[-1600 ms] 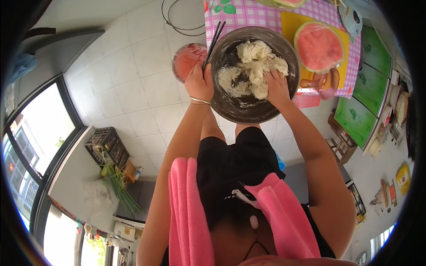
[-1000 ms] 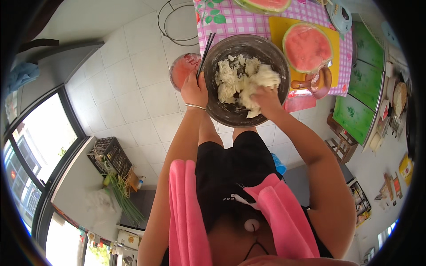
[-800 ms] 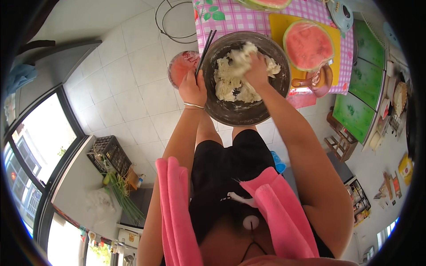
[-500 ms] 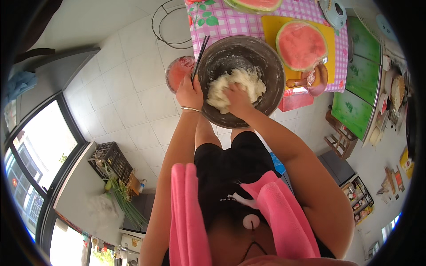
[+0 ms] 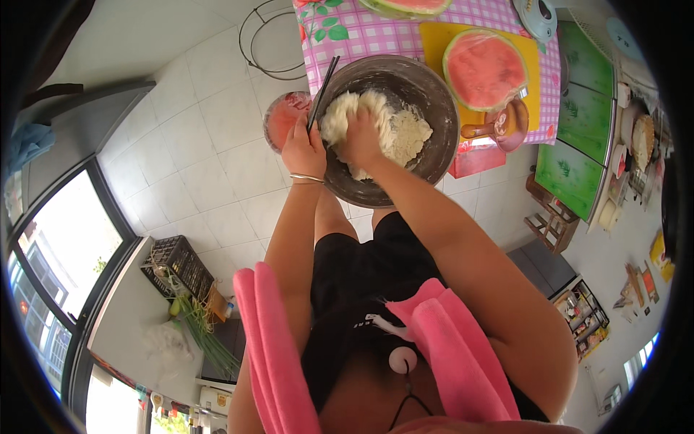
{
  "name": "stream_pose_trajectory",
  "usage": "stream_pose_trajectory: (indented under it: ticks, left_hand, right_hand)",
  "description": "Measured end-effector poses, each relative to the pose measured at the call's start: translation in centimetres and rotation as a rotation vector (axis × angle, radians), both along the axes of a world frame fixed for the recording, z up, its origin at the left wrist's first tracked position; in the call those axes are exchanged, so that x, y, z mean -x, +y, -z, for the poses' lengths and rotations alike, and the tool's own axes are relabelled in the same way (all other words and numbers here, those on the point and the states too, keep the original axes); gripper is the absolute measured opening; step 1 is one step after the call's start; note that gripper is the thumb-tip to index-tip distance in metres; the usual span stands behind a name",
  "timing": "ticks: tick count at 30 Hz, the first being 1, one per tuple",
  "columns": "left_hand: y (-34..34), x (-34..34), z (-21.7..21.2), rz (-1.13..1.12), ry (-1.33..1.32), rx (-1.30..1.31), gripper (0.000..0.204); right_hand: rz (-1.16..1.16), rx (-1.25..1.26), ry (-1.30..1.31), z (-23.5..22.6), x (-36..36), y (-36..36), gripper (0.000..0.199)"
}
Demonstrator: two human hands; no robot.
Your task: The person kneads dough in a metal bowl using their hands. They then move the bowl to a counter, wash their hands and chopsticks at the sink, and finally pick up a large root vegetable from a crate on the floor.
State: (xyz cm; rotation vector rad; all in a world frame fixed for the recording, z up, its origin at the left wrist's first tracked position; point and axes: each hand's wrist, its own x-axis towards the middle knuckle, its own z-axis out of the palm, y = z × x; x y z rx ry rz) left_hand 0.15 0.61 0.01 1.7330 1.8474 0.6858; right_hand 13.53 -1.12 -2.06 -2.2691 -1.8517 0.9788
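A wide dark metal bowl with a floury inner wall is in front of me, by the table's near edge. Inside it lies pale, shaggy dough, heaped up on the left and crumbly on the right. My right hand is pushed into the heaped part, its fingers curled on the dough and partly hidden by it. At the bowl's left rim, my left hand grips a pair of dark chopsticks, which point up and away. That same hand rests against the rim.
A pink checked tablecloth covers the table. On it, a cut watermelon sits on a yellow board, near a brown handled vessel. Left of the bowl is a reddish round container; a wire ring stand is beyond it.
My right hand has moved left across the bowl, bunching the dough toward the left wall. My left hand still holds the chopsticks at the rim.
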Motion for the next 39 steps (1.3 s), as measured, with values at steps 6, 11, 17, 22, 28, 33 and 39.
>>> stream_pose_trajectory:
  ticks: [6, 11, 17, 22, 28, 33, 39]
  left_hand:
    - [-0.1, 0.7, -0.1, 0.020, -0.029, -0.033, 0.031]
    - [0.2, 0.2, -0.9, 0.042, -0.028, 0.025, 0.031]
    - [-0.1, 0.6, 0.2, 0.039, 0.010, -0.020, 0.031]
    - [-0.1, 0.2, 0.1, 0.007, 0.012, 0.024, 0.031]
    - [-0.1, 0.5, 0.0, 0.006, -0.056, 0.014, 0.030]
    - [-0.2, 0.8, 0.1, 0.032, -0.030, 0.003, 0.030]
    - [0.4, 0.4, -0.5, 0.036, -0.042, 0.045, 0.031]
  right_hand:
    - [-0.138, 0.240, -0.118, -2.7, -6.0, -8.7, 0.072]
    - [-0.416, 0.063, -0.411, 0.0, -10.6, -5.1, 0.044]
    - [-0.309, -0.346, -0.124, 0.9, -8.8, 2.6, 0.030]
    - [-0.107, -0.069, -0.058, -0.5, -2.0, -0.3, 0.063]
    - [0.183, 0.155, 0.215, -2.5, -8.6, -8.3, 0.073]
    - [0.740, 0.020, 0.172, -1.9, -10.0, -1.8, 0.057]
    - [0.135, 0.191, -0.020, -0.1, -5.4, 5.9, 0.051]
